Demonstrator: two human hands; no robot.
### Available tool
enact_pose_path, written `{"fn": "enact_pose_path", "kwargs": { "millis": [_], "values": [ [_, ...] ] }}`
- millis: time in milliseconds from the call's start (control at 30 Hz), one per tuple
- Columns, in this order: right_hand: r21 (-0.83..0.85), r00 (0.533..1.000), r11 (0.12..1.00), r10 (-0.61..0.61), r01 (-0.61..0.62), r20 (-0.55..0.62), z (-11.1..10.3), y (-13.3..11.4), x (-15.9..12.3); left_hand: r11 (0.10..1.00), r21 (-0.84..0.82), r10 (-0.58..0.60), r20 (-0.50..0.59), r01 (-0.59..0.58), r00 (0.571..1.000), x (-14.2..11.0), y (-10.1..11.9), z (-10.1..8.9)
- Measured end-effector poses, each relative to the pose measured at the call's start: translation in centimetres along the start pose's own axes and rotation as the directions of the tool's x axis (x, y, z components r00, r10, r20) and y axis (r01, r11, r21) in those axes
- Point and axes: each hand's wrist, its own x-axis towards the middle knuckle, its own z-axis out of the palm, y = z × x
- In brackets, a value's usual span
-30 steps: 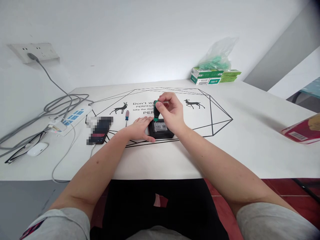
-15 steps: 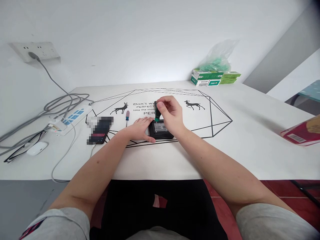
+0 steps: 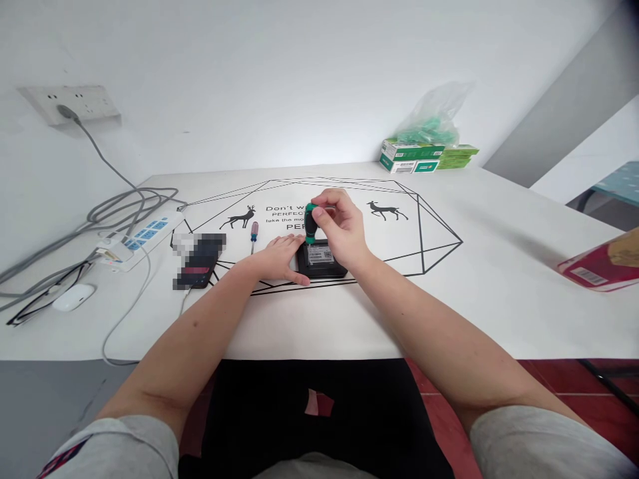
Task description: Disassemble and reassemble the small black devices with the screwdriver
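Observation:
A black, flat device (image 3: 331,269) with a white printed label lies on the white table in front of me. My left hand (image 3: 283,259) rests at its left side, fingertips on the far corner and thumb along the near corner, bracing it between them. My right hand (image 3: 343,226) pinches the green and black handle of a screwdriver (image 3: 310,226). The screwdriver stands almost upright, its shaft pointing down at the device's left part. Where exactly the tip sits is too small to tell. A second screwdriver (image 3: 254,231) with a purplish handle lies beyond my left wrist.
Left of my hands lie a phone (image 3: 202,261), partly blurred, a power strip (image 3: 144,236) with grey cables, glasses (image 3: 47,296) and a white mouse-like case (image 3: 74,297). Green boxes (image 3: 412,152) under a plastic bag stand at the back. A red package (image 3: 602,263) stands at the right.
The screwdriver's handle has shifted slightly left and its shaft stands more upright. My right hand has moved a little with it. My left hand and the device stay in place.

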Motion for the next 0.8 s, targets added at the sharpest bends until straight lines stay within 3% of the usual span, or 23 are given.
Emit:
{"fn": "enact_pose_path", "kwargs": {
  "millis": [167,333,500,633,800],
  "values": [
    [0.118,0.992,0.988,0.089,-0.099,0.088,0.5,-0.4,-0.2,1.000,0.008,-0.021,0.019,0.021,1.000,-0.1,0.4,-0.4],
    [0.172,0.994,0.980,0.098,-0.104,0.045,0.9,-0.8,-0.4,0.999,0.012,-0.030,0.028,0.029,0.999,-0.2,0.6,-0.4],
    [0.047,0.998,0.997,0.060,-0.060,0.005,0.6,-0.5,-0.4,0.999,0.010,-0.031,0.028,0.030,0.999,-0.2,0.4,-0.3],
    [-0.086,0.998,0.994,-0.070,0.070,-0.002,0.2,-0.7,-0.2,1.000,0.008,-0.013,0.012,0.013,1.000,-0.1,0.2,-0.2],
    [-0.129,0.991,0.984,-0.128,0.124,-0.023,0.0,-1.1,-0.2,1.000,0.000,-0.010,0.002,0.010,1.000,0.0,0.1,-0.1]
  ]
}}
